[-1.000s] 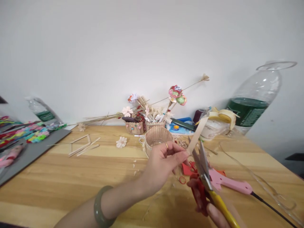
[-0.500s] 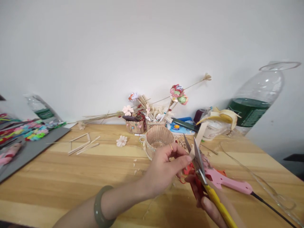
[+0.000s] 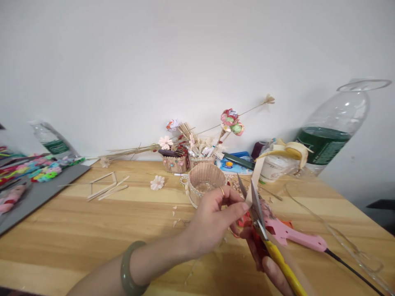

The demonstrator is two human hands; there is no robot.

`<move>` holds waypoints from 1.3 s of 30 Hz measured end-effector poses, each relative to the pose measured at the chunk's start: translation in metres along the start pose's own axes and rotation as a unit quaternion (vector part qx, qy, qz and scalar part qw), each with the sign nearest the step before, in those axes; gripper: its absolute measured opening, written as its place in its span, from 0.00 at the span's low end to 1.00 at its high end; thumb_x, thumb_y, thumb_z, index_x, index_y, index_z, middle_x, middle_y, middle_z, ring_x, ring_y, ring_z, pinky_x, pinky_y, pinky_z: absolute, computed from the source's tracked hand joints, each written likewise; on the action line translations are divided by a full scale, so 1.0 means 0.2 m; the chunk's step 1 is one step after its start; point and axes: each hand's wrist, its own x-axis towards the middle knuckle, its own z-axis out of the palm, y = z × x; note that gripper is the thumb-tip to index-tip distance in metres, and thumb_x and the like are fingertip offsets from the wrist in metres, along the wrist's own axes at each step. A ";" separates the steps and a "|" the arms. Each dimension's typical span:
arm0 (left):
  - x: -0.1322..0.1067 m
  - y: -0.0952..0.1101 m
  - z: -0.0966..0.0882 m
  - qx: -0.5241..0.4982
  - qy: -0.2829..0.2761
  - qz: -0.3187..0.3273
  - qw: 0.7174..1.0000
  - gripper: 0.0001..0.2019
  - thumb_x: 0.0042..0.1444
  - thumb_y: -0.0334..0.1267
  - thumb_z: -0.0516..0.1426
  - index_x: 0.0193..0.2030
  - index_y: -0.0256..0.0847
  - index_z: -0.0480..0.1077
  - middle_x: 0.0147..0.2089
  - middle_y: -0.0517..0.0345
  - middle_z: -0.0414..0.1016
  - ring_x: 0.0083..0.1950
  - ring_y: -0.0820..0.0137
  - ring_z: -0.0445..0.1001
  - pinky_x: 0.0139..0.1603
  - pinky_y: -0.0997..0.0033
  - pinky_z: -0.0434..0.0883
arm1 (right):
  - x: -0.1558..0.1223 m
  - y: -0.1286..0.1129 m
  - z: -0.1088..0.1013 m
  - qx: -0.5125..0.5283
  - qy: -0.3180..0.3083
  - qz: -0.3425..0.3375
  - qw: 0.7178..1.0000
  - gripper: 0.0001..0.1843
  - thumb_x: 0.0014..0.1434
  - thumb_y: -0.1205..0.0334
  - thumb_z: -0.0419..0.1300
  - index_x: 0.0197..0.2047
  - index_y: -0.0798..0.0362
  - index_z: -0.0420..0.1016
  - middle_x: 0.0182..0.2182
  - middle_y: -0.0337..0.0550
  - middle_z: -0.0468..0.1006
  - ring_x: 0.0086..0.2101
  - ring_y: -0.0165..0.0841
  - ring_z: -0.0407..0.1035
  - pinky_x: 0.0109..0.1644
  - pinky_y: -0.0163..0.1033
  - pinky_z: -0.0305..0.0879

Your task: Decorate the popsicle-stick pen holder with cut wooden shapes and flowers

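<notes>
Now, left hand (image 3: pixel 216 218) pinching tape (image 3: pixel 256 170), scissors (image 3: pixel 257 210) open

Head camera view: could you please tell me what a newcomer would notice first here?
At centre, the left hand pinches a beige tape strip while the right hand holds yellow-handled scissors with open blades at it. Further back stand paper flowers; a big clear bottle looms at right.

Pink glue gun (image 3: pixel 296 236) on table (image 3: pixel 92 230); big bottle (image 3: pixel 333 127) (green label), paper flowers (image 3: pixel 231 121) behind
</notes>
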 end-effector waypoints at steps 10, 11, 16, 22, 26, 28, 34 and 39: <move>0.00 0.01 -0.01 0.001 -0.013 -0.008 1.000 0.13 0.48 0.44 0.60 0.26 0.37 0.63 0.22 0.67 0.63 0.20 0.82 0.62 0.21 0.80 0.66 | -0.02 -0.04 -0.04 0.020 -0.035 0.034 0.999 0.16 0.61 0.56 0.56 0.52 0.52 0.67 0.49 0.46 0.70 0.44 0.36 0.69 0.45 0.47 0.69; 0.00 0.01 -0.02 0.003 -0.016 -0.009 1.000 0.13 0.48 0.44 0.60 0.26 0.36 0.63 0.22 0.67 0.63 0.20 0.82 0.62 0.22 0.80 0.67 | -0.01 -0.04 -0.04 0.021 -0.035 0.038 0.998 0.16 0.61 0.56 0.56 0.52 0.52 0.67 0.50 0.46 0.70 0.44 0.36 0.69 0.45 0.47 0.69; 0.00 0.01 -0.03 0.012 -0.022 -0.008 1.000 0.11 0.48 0.41 0.60 0.27 0.36 0.64 0.24 0.66 0.63 0.21 0.82 0.63 0.23 0.79 0.68 | 0.00 0.00 -0.07 0.024 -0.021 0.047 0.998 0.16 0.62 0.56 0.55 0.52 0.53 0.68 0.50 0.46 0.70 0.44 0.36 0.69 0.46 0.47 0.69; -0.01 0.04 -0.03 0.030 -0.031 -0.003 0.999 0.10 0.48 0.40 0.59 0.26 0.36 0.64 0.25 0.65 0.64 0.23 0.81 0.63 0.24 0.80 0.68 | -0.01 0.06 -0.06 0.022 -0.002 0.032 0.999 0.18 0.53 0.46 0.61 0.42 0.48 0.73 0.38 0.43 0.76 0.38 0.41 0.72 0.37 0.42 0.71; -0.01 0.06 -0.04 0.047 -0.039 0.003 0.998 0.11 0.49 0.41 0.59 0.27 0.36 0.65 0.26 0.64 0.64 0.24 0.81 0.63 0.24 0.79 0.68 | -0.02 0.05 -0.05 -0.004 0.006 0.006 1.000 0.19 0.49 0.44 0.63 0.40 0.48 0.74 0.31 0.43 0.76 0.31 0.41 0.71 0.34 0.43 0.70; -0.01 0.05 -0.04 0.045 -0.048 0.004 0.998 0.11 0.49 0.42 0.60 0.29 0.36 0.66 0.27 0.63 0.65 0.25 0.80 0.65 0.25 0.79 0.68 | -0.02 0.05 -0.05 -0.005 0.011 0.006 1.000 0.21 0.49 0.43 0.62 0.41 0.48 0.73 0.31 0.44 0.76 0.30 0.41 0.71 0.34 0.43 0.70; -0.02 -0.01 -0.02 0.047 -0.038 0.016 0.998 0.10 0.50 0.42 0.60 0.30 0.36 0.68 0.28 0.62 0.67 0.28 0.78 0.66 0.25 0.80 0.67 | 0.02 0.13 -0.06 0.009 -0.010 0.026 1.000 0.25 0.46 0.39 0.62 0.37 0.51 0.74 0.29 0.45 0.76 0.27 0.40 0.71 0.29 0.42 0.69; -0.04 -0.01 0.00 0.062 -0.014 0.033 0.997 0.09 0.54 0.40 0.56 0.29 0.36 0.68 0.25 0.63 0.65 0.27 0.79 0.64 0.27 0.81 0.67 | 0.05 0.14 -0.10 0.020 -0.050 0.029 0.998 0.25 0.44 0.38 0.62 0.34 0.51 0.75 0.28 0.45 0.76 0.29 0.42 0.72 0.31 0.43 0.70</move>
